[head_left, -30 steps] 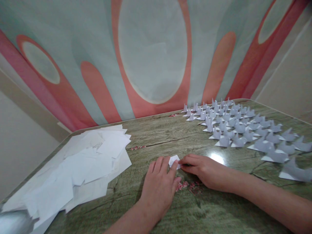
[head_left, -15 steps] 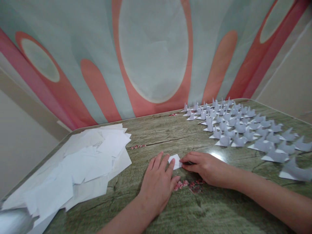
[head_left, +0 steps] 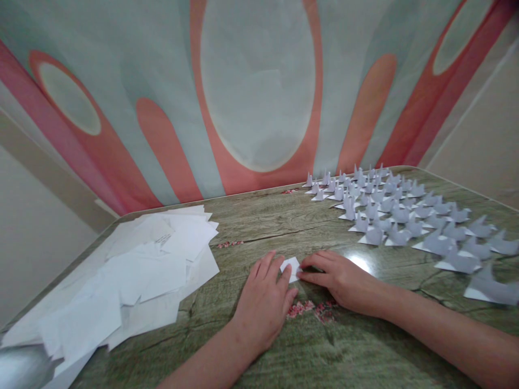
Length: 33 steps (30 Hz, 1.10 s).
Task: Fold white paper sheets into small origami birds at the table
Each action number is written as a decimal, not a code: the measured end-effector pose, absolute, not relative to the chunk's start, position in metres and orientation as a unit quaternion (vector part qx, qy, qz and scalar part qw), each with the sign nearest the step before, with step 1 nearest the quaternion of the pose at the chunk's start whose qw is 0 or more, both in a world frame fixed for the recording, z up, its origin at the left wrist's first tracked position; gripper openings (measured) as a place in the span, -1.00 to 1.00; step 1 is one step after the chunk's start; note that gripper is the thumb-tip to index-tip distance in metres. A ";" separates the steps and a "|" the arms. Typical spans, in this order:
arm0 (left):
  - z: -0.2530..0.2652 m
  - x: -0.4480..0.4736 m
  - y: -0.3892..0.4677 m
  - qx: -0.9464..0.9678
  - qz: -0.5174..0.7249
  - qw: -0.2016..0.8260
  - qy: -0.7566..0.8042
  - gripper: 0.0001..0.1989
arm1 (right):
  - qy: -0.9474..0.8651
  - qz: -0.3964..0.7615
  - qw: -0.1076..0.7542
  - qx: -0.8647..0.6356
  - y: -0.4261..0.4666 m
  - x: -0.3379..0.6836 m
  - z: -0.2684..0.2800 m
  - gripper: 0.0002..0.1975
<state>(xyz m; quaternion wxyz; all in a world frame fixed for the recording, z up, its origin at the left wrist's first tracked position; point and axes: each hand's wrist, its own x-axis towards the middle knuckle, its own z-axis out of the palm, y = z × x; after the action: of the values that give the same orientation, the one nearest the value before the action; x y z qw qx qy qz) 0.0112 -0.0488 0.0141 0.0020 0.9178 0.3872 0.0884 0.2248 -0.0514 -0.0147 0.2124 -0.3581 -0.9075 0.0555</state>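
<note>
Head view, looking down on a wood-patterned table (head_left: 251, 221). We see a small folded white paper (head_left: 294, 263) flat on the tabletop, near the middle, between our two hands. Our left hand (head_left: 264, 305) lies palm down to its left, fingers loosely spread, index fingertip resting on the paper; nothing is gripped on this side. Our right hand (head_left: 344, 278) comes in from the right, index and thumb a little apart, both tips at the paper's right edge; whether they pinch it we cannot tell.

On the left we note a broad, untidy spread of white sheets (head_left: 150, 275), overlapping, one bearing writing too small to read. On the far right, rows of folded white paper figures (head_left: 401, 214) with upright points run toward the near right. Pink blossom print (head_left: 300, 309) shows just nearside of our hands. Beyond the far edge we record a coral and grey-green backdrop (head_left: 259, 86)
</note>
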 end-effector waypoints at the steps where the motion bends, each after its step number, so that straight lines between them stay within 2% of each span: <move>1: 0.013 0.011 -0.047 0.918 0.102 0.012 0.384 -0.68 | -0.910 0.051 0.207 -0.356 -0.052 0.224 -0.014 -0.65; 8: 0.003 0.005 -0.025 0.864 0.231 0.176 0.411 -0.81 | -0.913 0.042 0.207 -0.349 -0.053 0.224 -0.014 -0.66; 18: 0.002 0.007 -0.027 0.844 0.219 0.143 0.468 -0.77 | -0.908 0.039 0.191 -0.371 -0.054 0.222 -0.018 -0.65; 27: 0.000 0.006 -0.023 0.815 0.237 0.220 0.482 -0.79 | -0.892 0.077 0.227 -0.384 -0.059 0.216 -0.009 -0.64; 33: -0.004 0.004 -0.022 0.798 0.264 0.277 0.466 -0.69 | -0.852 0.141 0.302 -0.403 -0.057 0.213 -0.015 -0.86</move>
<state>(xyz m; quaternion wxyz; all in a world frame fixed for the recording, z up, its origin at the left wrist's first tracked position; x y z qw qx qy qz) 0.0044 -0.0221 -0.0045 0.2766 0.7978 0.4661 0.2643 0.2127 -0.0573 -0.0147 0.3021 -0.4032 -0.8522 0.1414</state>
